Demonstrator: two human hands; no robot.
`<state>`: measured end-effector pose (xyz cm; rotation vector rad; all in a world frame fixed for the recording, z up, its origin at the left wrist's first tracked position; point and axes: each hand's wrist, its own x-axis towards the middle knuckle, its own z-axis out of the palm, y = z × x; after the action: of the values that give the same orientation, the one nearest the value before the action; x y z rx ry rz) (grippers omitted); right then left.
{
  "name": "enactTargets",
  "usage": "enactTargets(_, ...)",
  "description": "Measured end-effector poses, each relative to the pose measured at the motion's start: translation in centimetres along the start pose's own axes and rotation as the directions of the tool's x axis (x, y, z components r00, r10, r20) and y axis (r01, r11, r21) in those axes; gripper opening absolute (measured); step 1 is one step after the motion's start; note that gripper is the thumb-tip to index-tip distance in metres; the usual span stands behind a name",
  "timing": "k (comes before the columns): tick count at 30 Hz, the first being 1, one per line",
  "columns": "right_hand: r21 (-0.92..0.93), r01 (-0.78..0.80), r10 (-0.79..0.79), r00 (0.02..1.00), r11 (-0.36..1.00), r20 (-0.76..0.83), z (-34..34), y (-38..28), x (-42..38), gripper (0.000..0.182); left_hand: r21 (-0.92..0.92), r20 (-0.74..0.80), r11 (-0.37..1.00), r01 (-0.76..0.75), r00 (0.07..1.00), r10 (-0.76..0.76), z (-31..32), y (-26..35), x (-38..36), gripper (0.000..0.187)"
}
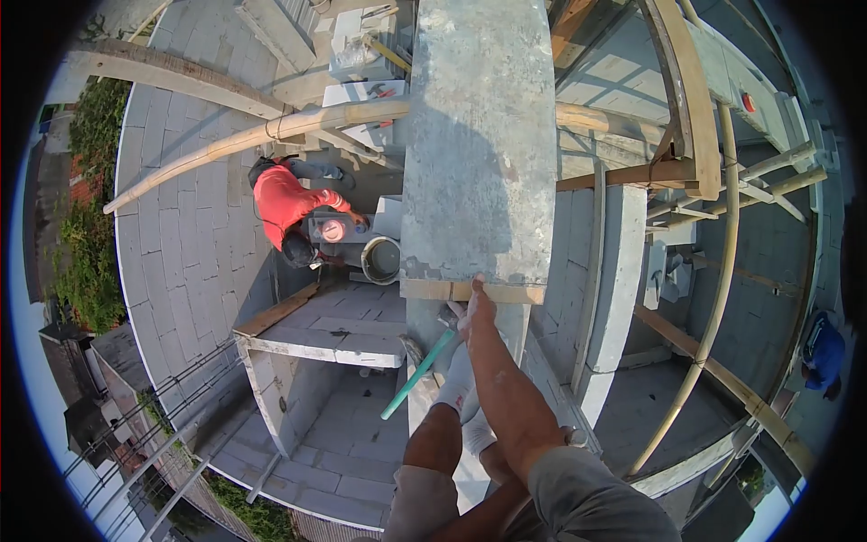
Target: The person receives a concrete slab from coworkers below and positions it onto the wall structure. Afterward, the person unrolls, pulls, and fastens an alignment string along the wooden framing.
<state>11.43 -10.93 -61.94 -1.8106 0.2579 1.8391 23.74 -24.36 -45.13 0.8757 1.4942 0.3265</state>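
One finger (479, 285) of the right hand (475, 312) reaches up onto the wooden strip (474, 292) along the end of the grey slab (479, 172), set apart from another that points toward the head of the green-handled tool (420, 372). That tool slants down and away on the left of these fingers, near them (whether they touch its head, I cannot tell), and the left hand's fingers cannot be made out.
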Motion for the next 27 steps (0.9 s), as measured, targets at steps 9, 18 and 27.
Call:
enactTargets(9, -0.724, -0.068, 0.186, 0.979, 0.687, 0.084, -2.0, -4.1, -1.7, 0.062, 0.007, -0.131, 0.992, -0.126, 0.983, 0.126, 3.3, 1.1, -1.4, 0.035)
enactTargets(18, -0.931, 0.306, -0.288, 0.926, 0.2, 0.243, -5.3, -9.2, 1.5, 0.03, -0.192, 0.166, 0.967, 0.166, 0.977, -0.135, -1.7, 6.4, -0.7, 0.037)
enactTargets(27, -0.597, 0.202, -0.355, 0.643, -0.776, 0.679, 0.9, -5.9, -2.6, 0.062, -0.407, -0.042, 0.905, 0.122, 0.987, -0.152, -4.2, 6.3, -0.7, 0.032)
